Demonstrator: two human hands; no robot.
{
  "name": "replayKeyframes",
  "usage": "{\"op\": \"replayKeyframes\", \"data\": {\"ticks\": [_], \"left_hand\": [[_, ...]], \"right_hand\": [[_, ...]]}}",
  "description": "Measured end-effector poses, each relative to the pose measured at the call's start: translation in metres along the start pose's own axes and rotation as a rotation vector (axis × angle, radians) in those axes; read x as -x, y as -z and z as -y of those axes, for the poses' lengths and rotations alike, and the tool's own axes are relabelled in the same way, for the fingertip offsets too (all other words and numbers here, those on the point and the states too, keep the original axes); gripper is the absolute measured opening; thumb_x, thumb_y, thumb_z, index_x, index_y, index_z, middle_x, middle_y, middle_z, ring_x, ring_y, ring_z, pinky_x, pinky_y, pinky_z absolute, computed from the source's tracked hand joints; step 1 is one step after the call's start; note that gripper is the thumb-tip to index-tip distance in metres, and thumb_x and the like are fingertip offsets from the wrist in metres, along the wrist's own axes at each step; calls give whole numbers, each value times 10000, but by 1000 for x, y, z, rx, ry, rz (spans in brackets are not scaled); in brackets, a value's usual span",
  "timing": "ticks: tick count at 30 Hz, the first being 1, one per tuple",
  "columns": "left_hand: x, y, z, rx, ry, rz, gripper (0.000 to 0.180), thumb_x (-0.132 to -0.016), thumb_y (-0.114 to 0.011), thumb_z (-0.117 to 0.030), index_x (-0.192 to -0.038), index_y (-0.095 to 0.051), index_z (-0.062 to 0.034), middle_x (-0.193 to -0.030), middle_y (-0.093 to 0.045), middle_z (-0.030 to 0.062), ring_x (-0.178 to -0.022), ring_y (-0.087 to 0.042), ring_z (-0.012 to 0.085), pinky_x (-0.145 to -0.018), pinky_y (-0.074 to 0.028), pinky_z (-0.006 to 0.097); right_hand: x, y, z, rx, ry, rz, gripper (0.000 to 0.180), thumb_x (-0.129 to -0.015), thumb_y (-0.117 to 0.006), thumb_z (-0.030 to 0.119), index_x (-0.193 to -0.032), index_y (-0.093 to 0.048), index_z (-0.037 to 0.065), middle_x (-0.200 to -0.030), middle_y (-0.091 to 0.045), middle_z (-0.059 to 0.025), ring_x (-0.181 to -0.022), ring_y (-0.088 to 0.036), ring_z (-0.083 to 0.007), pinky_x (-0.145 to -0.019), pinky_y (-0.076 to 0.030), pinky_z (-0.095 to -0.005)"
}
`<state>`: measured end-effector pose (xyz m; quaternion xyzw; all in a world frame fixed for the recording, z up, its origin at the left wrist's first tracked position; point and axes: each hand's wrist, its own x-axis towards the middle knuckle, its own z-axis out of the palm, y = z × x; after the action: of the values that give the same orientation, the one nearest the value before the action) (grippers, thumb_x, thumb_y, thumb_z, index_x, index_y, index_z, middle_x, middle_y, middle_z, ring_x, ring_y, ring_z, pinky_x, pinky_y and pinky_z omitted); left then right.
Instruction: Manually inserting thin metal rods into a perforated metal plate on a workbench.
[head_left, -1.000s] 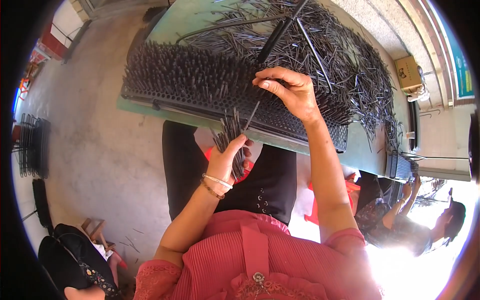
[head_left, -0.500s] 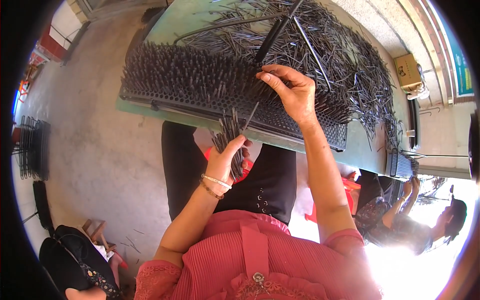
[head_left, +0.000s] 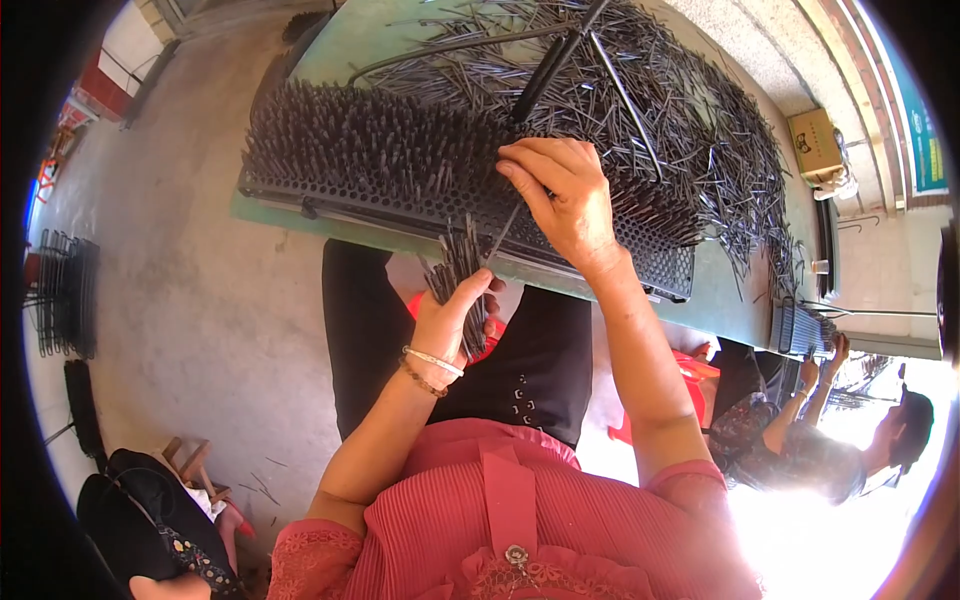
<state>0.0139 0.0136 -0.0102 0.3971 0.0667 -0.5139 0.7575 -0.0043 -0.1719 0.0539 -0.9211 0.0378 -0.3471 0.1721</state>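
Note:
My left hand point(head_left: 448, 312) is closed around a bundle of thin dark rods point(head_left: 460, 255), held over my lap in front of the table. One rod of the bundle leans out to the right, towards the black perforated rack point(head_left: 345, 205). Above the middle of that rack is my right hand point(head_left: 572, 200), its thumb and fingertips pinched together. Whatever sits between those fingertips is too small and dark to make out. Many rods point(head_left: 370, 130) stand upright in the rack's holes, densely on its left; bare holes show along the near edge and at the right.
Behind the rack, loose rods point(head_left: 690, 110) lie heaped on the green table point(head_left: 345, 45). A black metal frame point(head_left: 545, 80) rises among them. At the right, a co-worker point(head_left: 790, 440) handles a similar rack. Another seated person point(head_left: 160, 510) is at lower left, by a wooden stool point(head_left: 190, 465).
My right hand has shifted slightly left and down over the rack, its fingers now more bunched. The left hand and its bundle stay in place. The co-worker's hands have moved a little.

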Motion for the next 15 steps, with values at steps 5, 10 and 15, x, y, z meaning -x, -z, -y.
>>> {"op": "replayKeyframes", "data": {"ticks": [5, 10, 15], "left_hand": [[-1, 2, 2, 13, 7, 17, 196, -858, -664, -182, -959, -606, -24, -846, -640, 75, -671, -569, 124, -483, -468, 256], [0, 1, 1, 9, 19, 13, 195, -860, -663, -183, -958, -605, -25, -847, -638, 75, -674, -564, 123, -479, -464, 257], [0, 2, 1, 11, 18, 19, 193, -861, -661, -184, -959, -607, -26, -851, -639, 76, -677, -562, 122, -480, -463, 256]], "right_hand": [[4, -8, 1, 49, -61, -67, 153, -785, -702, 154, -894, -691, 47, -896, -657, -58, -824, -597, -231, -757, -420, -356], [2, -6, 4, 39, -33, -66, 141, -788, -697, 152, -880, -688, 45, -901, -653, -58, -831, -596, -233, -760, -418, -353], [-4, -6, 4, 128, -83, -61, 102, -792, -687, 133, -836, -678, 42, -894, -644, -53, -811, -589, -237, -758, -418, -352]]}}
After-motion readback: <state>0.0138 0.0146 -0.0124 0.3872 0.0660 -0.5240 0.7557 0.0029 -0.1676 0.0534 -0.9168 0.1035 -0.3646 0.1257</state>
